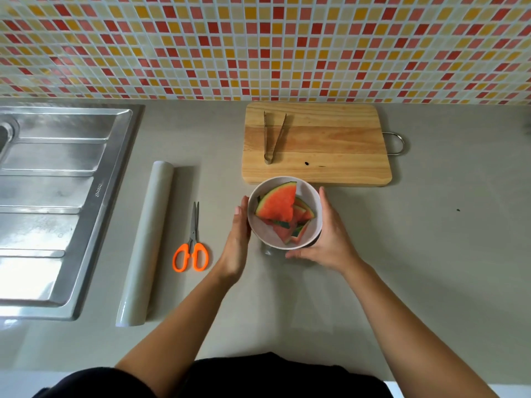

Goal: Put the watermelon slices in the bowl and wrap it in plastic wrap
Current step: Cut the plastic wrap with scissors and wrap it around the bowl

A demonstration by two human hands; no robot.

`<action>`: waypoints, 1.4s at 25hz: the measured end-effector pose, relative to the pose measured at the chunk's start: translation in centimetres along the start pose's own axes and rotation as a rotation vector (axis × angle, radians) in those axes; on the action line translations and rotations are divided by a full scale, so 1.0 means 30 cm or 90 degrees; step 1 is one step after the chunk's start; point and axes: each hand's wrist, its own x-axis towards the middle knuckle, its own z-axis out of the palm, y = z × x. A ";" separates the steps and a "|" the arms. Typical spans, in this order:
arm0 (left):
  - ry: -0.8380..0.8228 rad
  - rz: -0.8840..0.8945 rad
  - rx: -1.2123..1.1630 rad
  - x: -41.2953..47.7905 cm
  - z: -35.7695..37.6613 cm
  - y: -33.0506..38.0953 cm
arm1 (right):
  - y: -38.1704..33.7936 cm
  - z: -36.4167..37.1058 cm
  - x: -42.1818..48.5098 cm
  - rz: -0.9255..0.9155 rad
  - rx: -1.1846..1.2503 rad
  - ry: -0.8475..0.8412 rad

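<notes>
A white bowl (pixel 311 193) stands on the grey counter just in front of the cutting board. Several red watermelon slices (pixel 278 206) with green rind lie inside it. My left hand (pixel 237 242) lies flat against the bowl's left side, fingers straight. My right hand (pixel 327 239) cups the bowl's right side, its thumb wrapped round the near edge below the rim. A roll of plastic wrap (pixel 146 242) lies left of the bowl, beside the sink. A faint clear sheet (pixel 311 320) seems to lie on the counter under and in front of the bowl.
Orange-handled scissors (pixel 191 248) lie between the roll and my left hand. A wooden cutting board (pixel 330 145) behind the bowl carries metal tongs (pixel 273 139). A steel sink drainer (pixel 57 196) fills the left. The tiled wall (pixel 258 44) closes the back.
</notes>
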 end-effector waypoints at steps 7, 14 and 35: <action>0.042 0.023 0.076 0.036 0.037 0.092 | -0.013 0.082 -0.013 0.098 -0.091 0.083; 0.170 -0.004 0.043 -0.171 0.172 0.028 | -0.021 -0.015 -0.016 0.006 -0.040 -0.016; 0.112 0.235 0.545 0.088 0.037 0.039 | -0.075 0.059 0.147 0.013 0.092 0.200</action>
